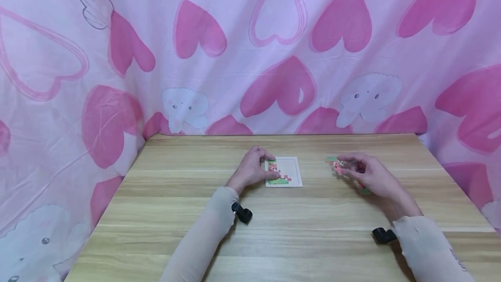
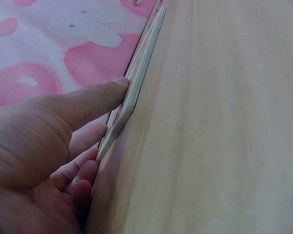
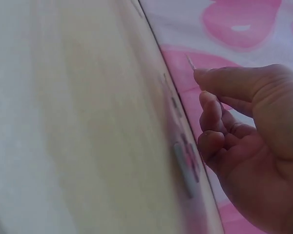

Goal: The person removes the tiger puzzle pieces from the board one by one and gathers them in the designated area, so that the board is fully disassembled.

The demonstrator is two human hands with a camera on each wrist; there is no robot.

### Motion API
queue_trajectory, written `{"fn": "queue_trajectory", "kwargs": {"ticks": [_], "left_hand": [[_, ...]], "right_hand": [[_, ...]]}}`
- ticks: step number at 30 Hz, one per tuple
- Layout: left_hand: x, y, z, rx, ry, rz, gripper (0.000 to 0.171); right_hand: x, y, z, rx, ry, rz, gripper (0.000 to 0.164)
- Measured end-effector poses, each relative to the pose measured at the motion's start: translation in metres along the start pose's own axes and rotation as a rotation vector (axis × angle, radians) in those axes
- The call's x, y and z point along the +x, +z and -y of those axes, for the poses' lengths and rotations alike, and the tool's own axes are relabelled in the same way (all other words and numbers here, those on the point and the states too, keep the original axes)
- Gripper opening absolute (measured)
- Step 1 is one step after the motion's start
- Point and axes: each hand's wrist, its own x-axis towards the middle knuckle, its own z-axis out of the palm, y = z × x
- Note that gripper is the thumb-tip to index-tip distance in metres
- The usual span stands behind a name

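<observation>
A small square puzzle board (image 1: 288,168) lies on the table, with joined pink and green pieces (image 1: 278,181) along its left and lower sides. My left hand (image 1: 249,169) holds the board at its left side. The thumb (image 2: 100,100) lies on top, and the other fingers are curled by the edge. Off to the right of the board, my right hand (image 1: 373,176) pinches a thin puzzle piece (image 3: 191,62) between thumb and fingertips, raised above the table. Loose pieces lie under and around this hand, including a green-edged one (image 1: 365,190), partly hidden by it.
The wooden table (image 1: 297,238) ends at a pink curtain (image 1: 235,68) printed with hearts, which hangs behind and at both sides. A small black device is strapped at each wrist, the left one (image 1: 243,213) and the right one (image 1: 382,235).
</observation>
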Motion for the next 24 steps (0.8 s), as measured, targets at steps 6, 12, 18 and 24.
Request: {"fn": "queue_trajectory", "kwargs": {"ticks": [6, 12, 18, 24], "left_hand": [[0.002, -0.001, -0.001, -0.018, -0.006, 0.001, 0.055], [0.001, -0.002, -0.001, -0.014, -0.001, 0.0, 0.055], [0.001, -0.001, 0.0, -0.01, -0.01, 0.001, 0.055], [0.0, -0.001, 0.001, 0.0, -0.01, 0.006, 0.055]], "right_hand": [[0.002, 0.003, -0.002, 0.015, -0.035, 0.027, 0.041], [0.002, 0.007, -0.004, -0.005, -0.058, 0.04, 0.041], [0.003, 0.009, -0.004, -0.026, -0.054, 0.048, 0.04], [0.003, 0.01, -0.008, -0.041, -0.043, 0.047, 0.042]]}}
